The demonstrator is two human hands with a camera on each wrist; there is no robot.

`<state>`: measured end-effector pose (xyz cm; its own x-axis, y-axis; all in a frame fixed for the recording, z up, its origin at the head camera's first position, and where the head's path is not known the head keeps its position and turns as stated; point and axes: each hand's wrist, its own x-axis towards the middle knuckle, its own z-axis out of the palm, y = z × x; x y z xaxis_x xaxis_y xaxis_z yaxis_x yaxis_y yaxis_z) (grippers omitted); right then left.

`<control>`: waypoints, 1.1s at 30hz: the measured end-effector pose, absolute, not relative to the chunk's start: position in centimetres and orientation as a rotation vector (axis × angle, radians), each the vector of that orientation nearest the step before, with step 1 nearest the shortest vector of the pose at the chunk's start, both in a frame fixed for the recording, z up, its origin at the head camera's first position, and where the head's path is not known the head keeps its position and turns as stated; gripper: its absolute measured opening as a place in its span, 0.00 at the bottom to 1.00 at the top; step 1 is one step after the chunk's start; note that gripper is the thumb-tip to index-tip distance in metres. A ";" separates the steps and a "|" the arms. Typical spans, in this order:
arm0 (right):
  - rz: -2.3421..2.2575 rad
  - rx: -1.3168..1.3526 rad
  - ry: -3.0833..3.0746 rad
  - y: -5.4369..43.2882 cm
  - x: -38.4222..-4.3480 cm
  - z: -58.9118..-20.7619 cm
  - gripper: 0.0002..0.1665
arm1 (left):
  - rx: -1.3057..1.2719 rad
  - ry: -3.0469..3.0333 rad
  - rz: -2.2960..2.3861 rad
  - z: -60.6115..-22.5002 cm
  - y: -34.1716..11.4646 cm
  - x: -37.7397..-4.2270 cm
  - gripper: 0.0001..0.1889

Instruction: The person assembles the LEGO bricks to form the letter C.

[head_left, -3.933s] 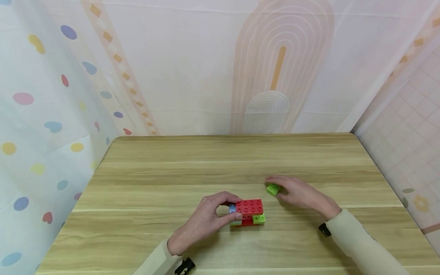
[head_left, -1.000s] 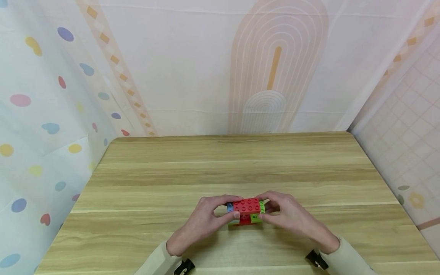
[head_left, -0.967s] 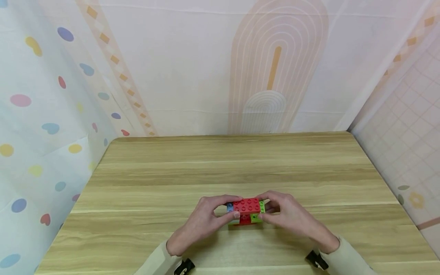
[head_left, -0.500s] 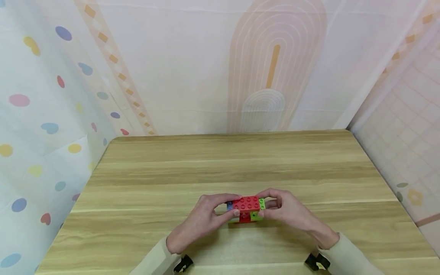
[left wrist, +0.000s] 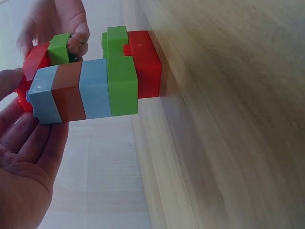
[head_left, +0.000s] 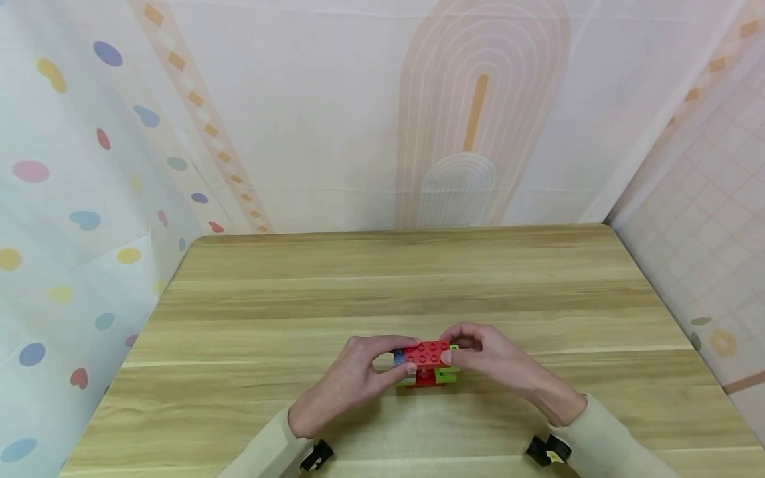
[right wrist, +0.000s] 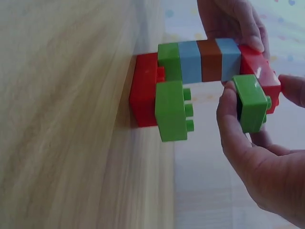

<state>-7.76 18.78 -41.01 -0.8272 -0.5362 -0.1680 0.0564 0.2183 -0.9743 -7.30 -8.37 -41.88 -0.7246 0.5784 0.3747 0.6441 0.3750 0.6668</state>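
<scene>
A toy brick structure stands on the wooden table, with a long red brick (head_left: 427,353) across its top. Its left column stacks a light blue brick (right wrist: 228,59), a brown brick (right wrist: 210,60), another blue one and a green one over a red base brick (right wrist: 144,89). A green brick (right wrist: 164,110) sits at the base's right end. My left hand (head_left: 352,378) grips the column's top and the upper red brick. With my right hand (head_left: 505,358) I pinch a loose-ended green brick (right wrist: 252,102) against the upper red brick's right end, fingers below, thumb on the red brick.
The wooden table (head_left: 287,285) extends behind and to both sides of the structure. A patterned cloth (head_left: 323,119) hangs along its back edge, with more cloth on the left and right.
My right hand has brought the green brick from the table at the right to the structure's upper right end. Its thumb has since shifted onto the red brick's top. My left hand keeps its hold.
</scene>
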 end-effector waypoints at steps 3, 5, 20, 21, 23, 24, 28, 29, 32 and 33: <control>-1.644 -0.432 2.037 18.6 -7.7 -40.8 0.22 | -1.128 -2.545 -1.295 -41.9 -8.4 -7.3 0.16; -1.633 -0.445 2.050 18.6 -7.7 -40.7 0.22 | -1.125 -2.551 -1.295 -41.9 -8.4 -7.3 0.16; -1.442 -0.768 2.451 19.9 -6.9 -41.6 0.29 | -1.190 -2.602 -1.336 -42.9 -8.7 -6.7 0.27; -1.418 -0.787 2.503 20.1 -6.8 -41.8 0.30 | -1.195 -2.595 -1.320 -42.9 -8.7 -6.7 0.27; -1.368 -0.837 2.601 20.4 -6.6 -42.1 0.31 | -1.191 -2.585 -1.285 -43.0 -8.7 -6.7 0.27; -1.342 -0.870 2.647 20.5 -6.5 -42.3 0.31 | -1.182 -2.582 -1.269 -43.0 -8.6 -6.6 0.27; -1.295 -0.994 2.763 20.6 -6.3 -42.9 0.26 | -1.130 -2.587 -1.240 -43.1 -8.7 -6.4 0.27; -1.292 -1.003 2.778 20.6 -6.2 -43.1 0.25 | -1.124 -2.586 -1.247 -43.2 -8.8 -6.4 0.27; -1.305 -0.975 2.788 20.4 -6.1 -43.2 0.21 | -1.110 -2.587 -1.292 -43.2 -8.8 -6.5 0.29; -1.306 -0.945 2.789 20.4 -6.0 -43.1 0.20 | -1.106 -2.585 -1.323 -43.2 -8.8 -6.7 0.29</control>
<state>-6.03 20.37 -43.15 -0.8250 -0.4748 0.3066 -0.5396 0.5002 -0.6772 -6.65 -8.83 -43.23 -0.7460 0.5776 0.3315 0.6068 0.3844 0.6957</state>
